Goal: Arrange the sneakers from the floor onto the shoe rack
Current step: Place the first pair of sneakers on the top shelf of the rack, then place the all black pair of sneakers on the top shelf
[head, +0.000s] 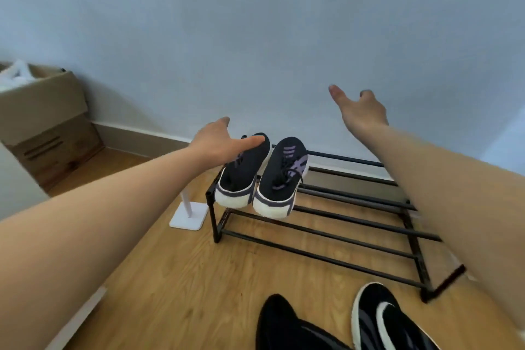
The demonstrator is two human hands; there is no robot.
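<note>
Two dark navy sneakers with purple stripes and white soles sit side by side at the left end of the black metal shoe rack [352, 224]: the left sneaker [241, 176] and the right sneaker [281, 179], heels toward me. My left hand [218, 139] hovers open over the left sneaker's toe, thumb near or on it, holding nothing. My right hand [360, 111] is raised above the rack's back rail, fingers apart and empty. On the floor at the bottom lie a black sneaker [284, 324] and a black sneaker with a white swoosh [380, 318].
The rack stands against a pale blue wall on a wooden floor [176, 278]. A white stand base [189, 217] sits just left of the rack. A cardboard box [48, 122] stands in the left corner. The rack's bars to the right of the pair hold nothing.
</note>
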